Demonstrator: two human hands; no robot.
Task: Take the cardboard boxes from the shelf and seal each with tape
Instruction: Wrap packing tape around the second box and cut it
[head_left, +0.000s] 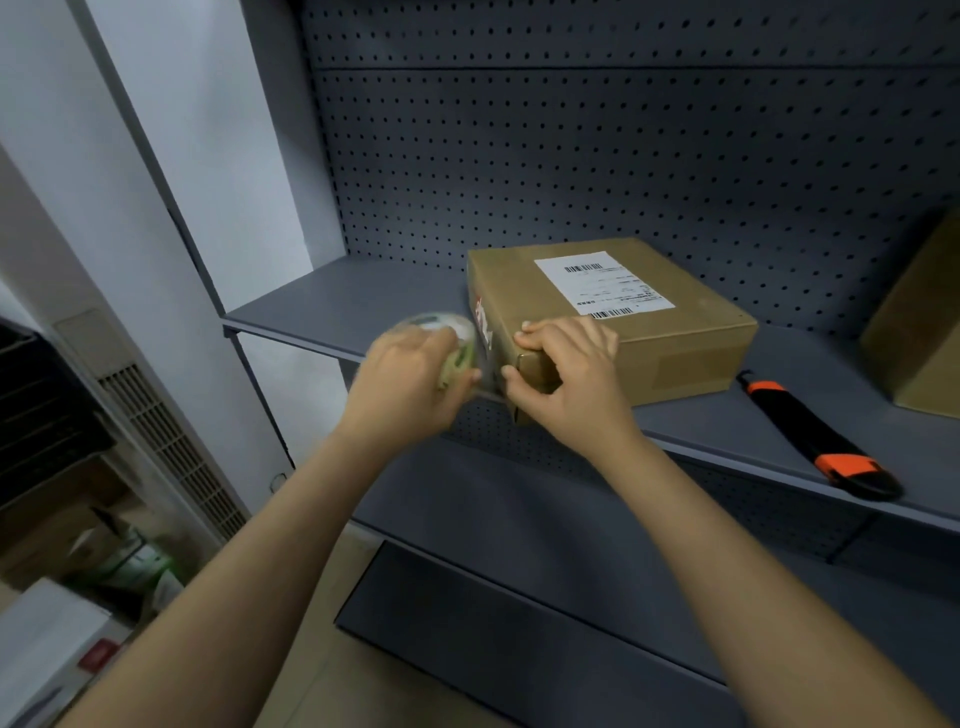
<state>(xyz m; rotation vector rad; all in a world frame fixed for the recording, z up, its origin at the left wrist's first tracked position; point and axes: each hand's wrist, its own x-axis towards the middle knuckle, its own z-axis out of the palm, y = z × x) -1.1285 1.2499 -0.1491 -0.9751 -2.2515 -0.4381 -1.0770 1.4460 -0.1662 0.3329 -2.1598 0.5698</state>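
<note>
Head view, flat cardboard box (649, 338), clear tape roll (445, 327)

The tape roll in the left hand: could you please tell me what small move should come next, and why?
Probably pull the tape roll away from the cardboard box to draw out tape, since the left hand holds it close beside the corner that the right hand grips.

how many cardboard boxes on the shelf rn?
2. One labelled box at the shelf's front edge, gripped at its corner by the right hand; a second box at the frame's right edge, cut off. More may be out of view.
</note>
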